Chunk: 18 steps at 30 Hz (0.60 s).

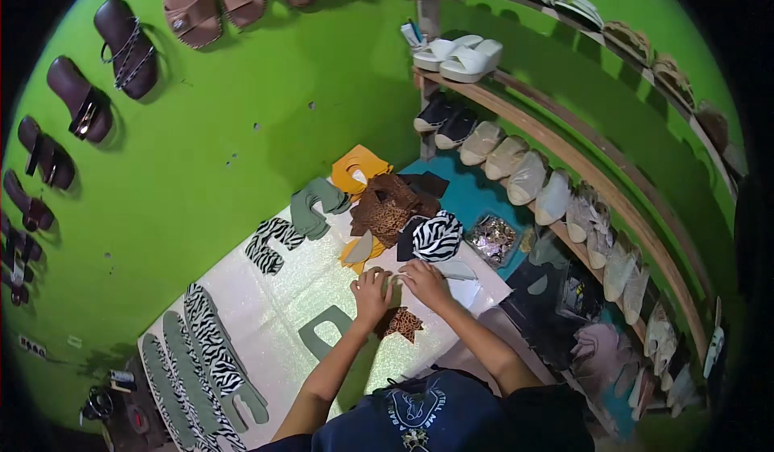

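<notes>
My left hand point(372, 293) and my right hand point(424, 281) are close together over the pale glittery tabletop sheet point(298, 291). The fingers of both are bent and closed, fingertips facing each other; what they pinch, if anything, is too small to make out. Just below them, between my forearms, lies a leopard-print piece point(401, 324) with a jagged edge. Left of my left forearm is a grey-green cut-out piece point(324, 331) with an opening in it. Beyond my right hand sits a zebra-print bundle point(438, 236), and beyond my left hand a yellow and grey piece point(360, 250).
Farther back are brown leopard-print pieces point(387, 210), a yellow piece point(359, 168), green pieces point(316, 208) and a zebra-print piece point(274, 245). Zebra-print strips point(211, 339) cover the left end. A tub of shiny bits point(493, 240) and shoe shelves point(564, 149) stand right. Sandals point(127, 49) hang left.
</notes>
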Motion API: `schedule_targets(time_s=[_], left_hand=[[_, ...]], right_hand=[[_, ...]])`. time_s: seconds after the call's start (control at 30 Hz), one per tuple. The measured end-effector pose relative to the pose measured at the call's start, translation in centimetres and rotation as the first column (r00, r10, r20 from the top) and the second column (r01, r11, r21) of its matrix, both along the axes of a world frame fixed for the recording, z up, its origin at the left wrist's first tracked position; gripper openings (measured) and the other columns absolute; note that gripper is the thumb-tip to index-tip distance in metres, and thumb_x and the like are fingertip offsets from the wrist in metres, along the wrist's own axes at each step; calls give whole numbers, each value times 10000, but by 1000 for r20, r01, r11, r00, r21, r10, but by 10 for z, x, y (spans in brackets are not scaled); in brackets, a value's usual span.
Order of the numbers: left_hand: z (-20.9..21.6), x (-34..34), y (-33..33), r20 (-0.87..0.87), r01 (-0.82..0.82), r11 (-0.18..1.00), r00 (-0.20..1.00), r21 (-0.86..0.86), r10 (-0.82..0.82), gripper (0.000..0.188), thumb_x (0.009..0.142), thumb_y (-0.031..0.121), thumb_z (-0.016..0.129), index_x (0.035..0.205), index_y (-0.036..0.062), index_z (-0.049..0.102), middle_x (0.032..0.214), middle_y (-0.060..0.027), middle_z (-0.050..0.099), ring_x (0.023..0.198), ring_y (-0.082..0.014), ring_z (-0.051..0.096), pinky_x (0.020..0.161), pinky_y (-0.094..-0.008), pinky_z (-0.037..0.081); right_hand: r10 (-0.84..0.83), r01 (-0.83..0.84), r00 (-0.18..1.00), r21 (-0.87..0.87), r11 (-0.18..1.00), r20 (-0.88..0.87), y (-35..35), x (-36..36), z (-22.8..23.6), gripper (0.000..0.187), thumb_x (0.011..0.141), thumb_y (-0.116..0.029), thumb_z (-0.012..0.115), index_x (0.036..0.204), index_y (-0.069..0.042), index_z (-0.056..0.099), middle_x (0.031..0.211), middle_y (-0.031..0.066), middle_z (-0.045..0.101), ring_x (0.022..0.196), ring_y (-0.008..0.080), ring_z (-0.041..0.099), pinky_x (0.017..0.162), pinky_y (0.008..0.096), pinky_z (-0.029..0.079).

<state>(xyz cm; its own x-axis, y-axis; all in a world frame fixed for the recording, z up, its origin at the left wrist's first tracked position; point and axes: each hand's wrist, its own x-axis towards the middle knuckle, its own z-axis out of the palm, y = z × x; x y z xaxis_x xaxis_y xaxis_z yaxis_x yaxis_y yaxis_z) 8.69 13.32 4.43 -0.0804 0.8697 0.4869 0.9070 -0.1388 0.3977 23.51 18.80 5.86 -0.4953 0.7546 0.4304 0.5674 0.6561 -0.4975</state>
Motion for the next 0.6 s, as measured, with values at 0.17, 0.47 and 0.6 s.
schedule_targets(time_s=[0.17,0.47,0.6], left_hand=[[-7,18,34,-69,106,994,992,-4,-106,215,737,232,603,933,142,595,953,-21,527,899,-203,474,763,-401,298],[-10,34,70,-114,159,984,979,-76,-167,244,756,243,572,977,138,573,926,-35,536,881,-211,500,752,-396,321],[-14,36,75,-88,149,987,984,-66,-154,254,760,248,569,987,132,564,924,-40,540,874,-215,503,744,-397,324]], right_hand=[[-153,152,988,-17,988,-32,19,29,-19,155,766,-170,594,902,-96,591,900,45,541,886,224,500,768,370,357],[-366,361,931,150,920,5,30,33,-30,240,702,-215,637,913,-105,605,880,27,539,871,213,500,768,354,360],[-394,381,916,150,912,73,38,23,-31,411,690,-244,651,1061,-101,550,984,57,520,931,223,480,812,351,357]])
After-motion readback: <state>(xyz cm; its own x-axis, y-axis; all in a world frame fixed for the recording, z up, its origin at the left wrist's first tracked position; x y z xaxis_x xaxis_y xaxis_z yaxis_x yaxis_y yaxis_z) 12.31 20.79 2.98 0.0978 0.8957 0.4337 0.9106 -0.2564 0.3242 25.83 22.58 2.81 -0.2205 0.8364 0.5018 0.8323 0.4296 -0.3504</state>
